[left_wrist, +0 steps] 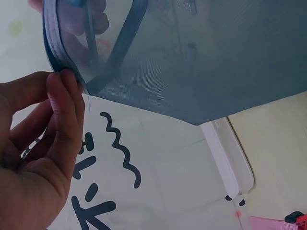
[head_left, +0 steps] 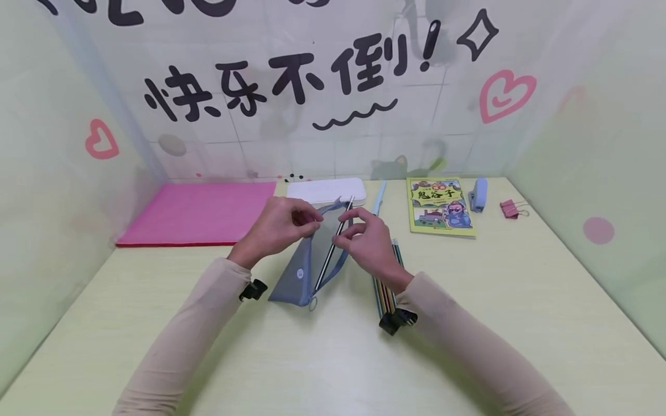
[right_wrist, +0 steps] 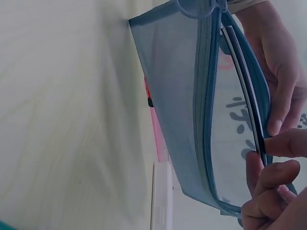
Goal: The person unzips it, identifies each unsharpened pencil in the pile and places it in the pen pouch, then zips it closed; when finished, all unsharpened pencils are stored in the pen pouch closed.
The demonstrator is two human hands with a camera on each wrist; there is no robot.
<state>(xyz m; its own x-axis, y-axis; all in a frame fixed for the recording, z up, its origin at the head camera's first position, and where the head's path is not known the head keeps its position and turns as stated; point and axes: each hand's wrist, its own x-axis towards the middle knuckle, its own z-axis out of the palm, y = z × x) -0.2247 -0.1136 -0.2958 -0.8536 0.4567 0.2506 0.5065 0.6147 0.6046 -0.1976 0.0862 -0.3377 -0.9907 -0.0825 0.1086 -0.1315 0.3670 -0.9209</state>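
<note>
A blue-grey mesh zip pouch [head_left: 292, 279] stands tilted on the table with its zipped mouth spread apart. My left hand [head_left: 281, 225] pinches the zipper edge near the pouch's upper end; the left wrist view shows the thumb and fingers [left_wrist: 66, 103] on that edge. Between thumb and fingertips, my right hand [head_left: 368, 240] grips a dark pencil with pale stripes [head_left: 328, 261]. Seen from the right wrist, the pencil [right_wrist: 245, 86] lies lengthwise within the open mouth, its lower end by the zip end with a ring [head_left: 313, 303]. Several pencils [head_left: 383, 297] lie together under the right wrist.
Along the back are a pink folder [head_left: 198, 214], a white case [head_left: 326, 189], a slim light-blue tool [head_left: 379, 197], a yellow-green book [head_left: 441, 222], a blue stapler [head_left: 478, 195] and a pink binder clip [head_left: 510, 210]. A printed curtain [head_left: 291, 138] closes off the far side.
</note>
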